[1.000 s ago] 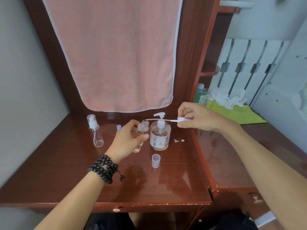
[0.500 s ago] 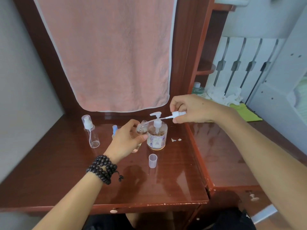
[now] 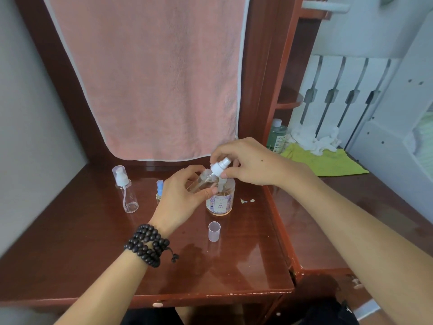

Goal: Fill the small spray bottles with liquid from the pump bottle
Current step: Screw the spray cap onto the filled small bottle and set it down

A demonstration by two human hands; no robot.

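My left hand (image 3: pixel 180 198) grips a small clear spray bottle (image 3: pixel 202 181), tilted, above the desk. My right hand (image 3: pixel 253 163) pinches the white spray head (image 3: pixel 219 166) at the bottle's neck; its tube is inside the bottle. Behind them stands the pump bottle (image 3: pixel 221 199) with pinkish liquid and a flowered label; its pump top is hidden by the hands. Another small clear spray bottle (image 3: pixel 125 190) with cap on stands at the left. A small bottle with a blue cap (image 3: pixel 159 187) peeks out beside my left hand.
A loose clear cap (image 3: pixel 214 231) stands on the brown desk (image 3: pixel 93 254) in front of the pump bottle. A pink towel (image 3: pixel 150 73) hangs behind. At the right lie a green bottle (image 3: pixel 277 136), white tissue (image 3: pixel 314 139) and a green cloth (image 3: pixel 325 160).
My right hand brought the spray head leftward and down, sliding its tube into the small bottle. My left hand lifted and tilted the bottle toward it.
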